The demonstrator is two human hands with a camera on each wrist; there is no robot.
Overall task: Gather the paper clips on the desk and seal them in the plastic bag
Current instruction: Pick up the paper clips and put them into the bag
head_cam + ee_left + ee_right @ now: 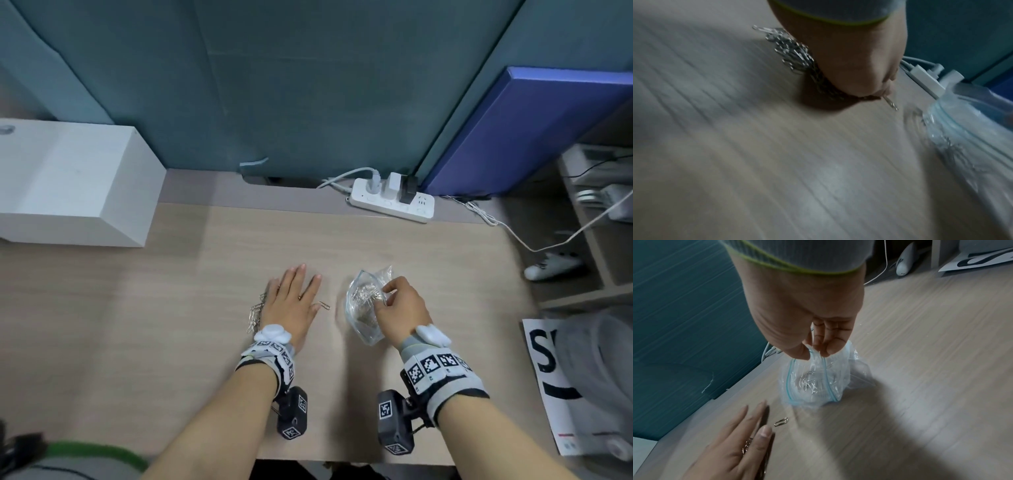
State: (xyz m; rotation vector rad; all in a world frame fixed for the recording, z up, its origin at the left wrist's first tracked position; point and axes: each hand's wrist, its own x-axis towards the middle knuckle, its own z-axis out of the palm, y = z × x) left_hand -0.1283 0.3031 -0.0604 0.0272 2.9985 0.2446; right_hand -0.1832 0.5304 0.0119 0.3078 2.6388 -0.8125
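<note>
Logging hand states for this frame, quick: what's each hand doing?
Left hand: open, flat on the paper clips on the desk.
Right hand: pinching the plastic bag at its mouth.

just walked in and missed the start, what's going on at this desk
A person is gathering small silver metal paper clips into a clear zip-top plastic bag on the light wood desk. The left hand lies flat with straight fingers on the desk, over a heap of clips; one stray paper clip lies just beside its thumb. The right hand pinches the bag's rim, holding its mouth open. Some clips are already inside, and the bag is not yet sealed.
</note>
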